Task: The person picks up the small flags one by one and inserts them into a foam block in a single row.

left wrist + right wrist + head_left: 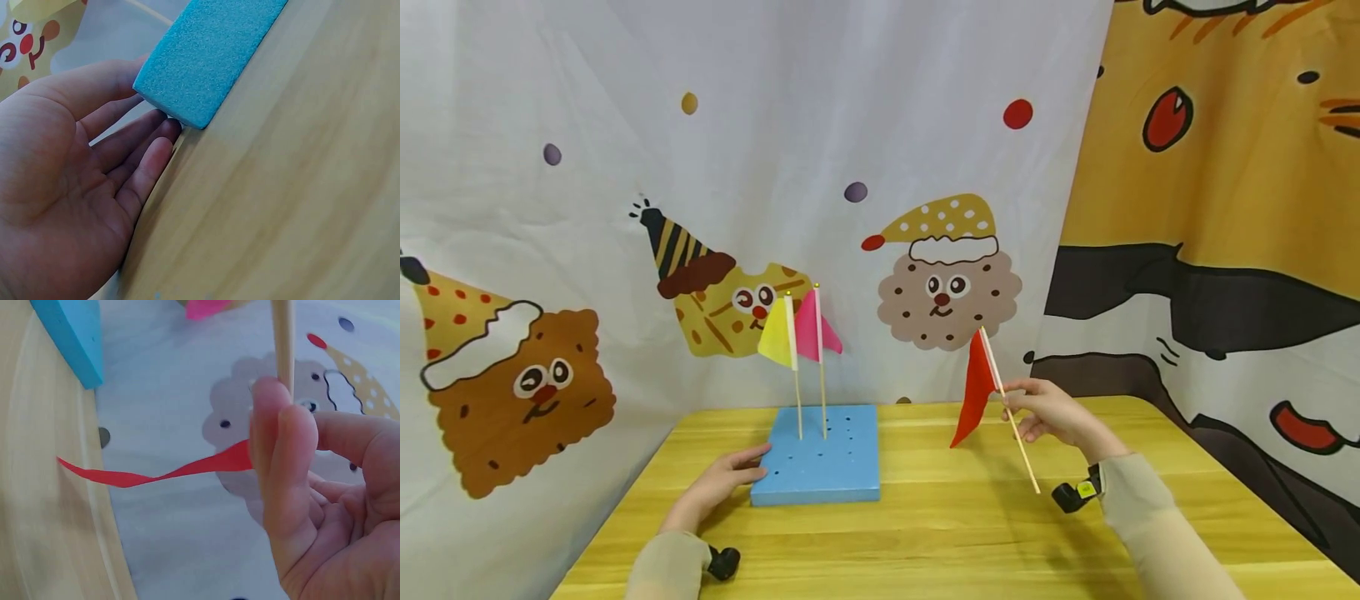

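A blue foam block [820, 479] with small holes in its top lies on the table. Two small flags stand upright in it, a yellow flag [778, 333] and a pink flag [808, 325], both on thin wooden sticks. My left hand [722, 481] rests at the block's left side, its fingers loosely extended; in the left wrist view the fingertips meet the block's corner [187, 94]. Right of the block, my right hand [1048, 412] pinches the stick of a red flag [976, 385] between thumb and fingers. That stick tilts, its bare lower end over the table.
The wooden table [925, 542] meets a white cloth backdrop [775, 125] printed with cartoon biscuits along its far edge. Another printed cloth [1225, 208] hangs at the right. Each wrist wears a small black camera [724, 563].
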Available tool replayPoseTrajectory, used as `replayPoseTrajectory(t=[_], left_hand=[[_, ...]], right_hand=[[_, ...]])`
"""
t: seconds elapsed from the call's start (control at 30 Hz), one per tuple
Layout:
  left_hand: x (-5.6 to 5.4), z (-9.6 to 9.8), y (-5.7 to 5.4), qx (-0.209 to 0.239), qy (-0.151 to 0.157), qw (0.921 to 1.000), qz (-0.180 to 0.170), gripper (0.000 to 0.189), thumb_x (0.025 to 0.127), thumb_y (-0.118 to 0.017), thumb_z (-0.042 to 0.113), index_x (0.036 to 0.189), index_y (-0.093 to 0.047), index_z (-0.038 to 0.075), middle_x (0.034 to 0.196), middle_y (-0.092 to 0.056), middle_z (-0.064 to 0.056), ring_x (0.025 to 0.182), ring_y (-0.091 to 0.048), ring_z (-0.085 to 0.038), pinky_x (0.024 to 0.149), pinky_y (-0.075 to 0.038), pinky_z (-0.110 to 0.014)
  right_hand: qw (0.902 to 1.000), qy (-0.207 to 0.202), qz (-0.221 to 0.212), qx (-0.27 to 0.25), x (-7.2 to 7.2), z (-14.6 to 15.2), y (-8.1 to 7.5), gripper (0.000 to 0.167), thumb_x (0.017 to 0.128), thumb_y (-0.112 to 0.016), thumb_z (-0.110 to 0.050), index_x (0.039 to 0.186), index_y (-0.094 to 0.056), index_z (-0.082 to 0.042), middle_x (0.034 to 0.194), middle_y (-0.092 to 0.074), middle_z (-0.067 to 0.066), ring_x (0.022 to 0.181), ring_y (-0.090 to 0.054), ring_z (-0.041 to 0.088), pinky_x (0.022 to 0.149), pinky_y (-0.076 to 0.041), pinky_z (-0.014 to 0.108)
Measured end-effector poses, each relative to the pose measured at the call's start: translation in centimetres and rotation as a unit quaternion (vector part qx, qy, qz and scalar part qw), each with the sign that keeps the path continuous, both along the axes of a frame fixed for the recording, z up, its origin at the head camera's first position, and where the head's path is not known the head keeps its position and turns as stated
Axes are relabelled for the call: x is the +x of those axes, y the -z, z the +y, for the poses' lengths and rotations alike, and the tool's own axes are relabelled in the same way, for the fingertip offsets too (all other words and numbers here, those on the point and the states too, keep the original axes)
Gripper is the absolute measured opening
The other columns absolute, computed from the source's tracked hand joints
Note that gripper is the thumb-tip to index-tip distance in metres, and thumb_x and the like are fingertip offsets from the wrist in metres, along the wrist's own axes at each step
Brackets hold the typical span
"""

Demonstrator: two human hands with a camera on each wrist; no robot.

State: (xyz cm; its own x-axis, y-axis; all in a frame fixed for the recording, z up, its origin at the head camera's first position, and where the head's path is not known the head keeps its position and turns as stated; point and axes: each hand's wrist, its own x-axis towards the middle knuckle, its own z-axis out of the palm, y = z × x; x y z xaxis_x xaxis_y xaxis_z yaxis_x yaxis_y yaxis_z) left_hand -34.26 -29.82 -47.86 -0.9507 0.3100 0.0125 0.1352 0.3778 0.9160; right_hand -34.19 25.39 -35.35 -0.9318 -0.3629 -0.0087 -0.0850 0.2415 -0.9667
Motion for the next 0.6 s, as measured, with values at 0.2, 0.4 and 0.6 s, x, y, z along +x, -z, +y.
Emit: replayPoseTrajectory(t=[0.2,0.4,0.6], left_hand=[[0.0,0.1,0.1,0.005,-0.003,1.0,0.0,0.06,0.096,-0.063,0.027,0.147,-0.043,0.004,0.149,-0.038,-0.022,0.134,-0.035,-0.044,0.105,-0.03,-0.061],[0.1,0.2,0.1,0.01,0.002,0.9999,-0.006,0.06,0.097,-0.062,0.026,0.147,-0.041,0.003,0.15,-0.036,-0.023,0.135,-0.034,-0.044,0.105,-0.03,-0.06],[0.1,0.1,0.1,0.011,-0.003,0.9999,-0.006,0.059,0.096,-0.062,0.026,0.147,-0.042,0.003,0.15,-0.036,-0.022,0.134,-0.034,-0.044,0.105,-0.031,-0.06]], right_hand=[[0.9996,-0.008,0.029,-0.003,0.1,-2.3,0.2,0.05,0.098,-0.056,-0.015,0.138,-0.037,0.008,0.087,-0.065,0.016,0.052,-0.064,0.017,0.05,-0.056,0.03],[0.9986,-0.007,0.052,0.001,-0.2,-4.6,0.4,0.05,0.098,-0.057,-0.014,0.139,-0.038,0.006,0.085,-0.066,0.015,0.053,-0.066,0.022,0.05,-0.056,0.035],[0.9958,-0.01,0.09,0.012,-0.7,-7.1,-0.1,0.045,0.098,-0.056,-0.013,0.137,-0.041,0.003,0.086,-0.067,0.015,0.056,-0.067,0.028,0.05,-0.056,0.039]])
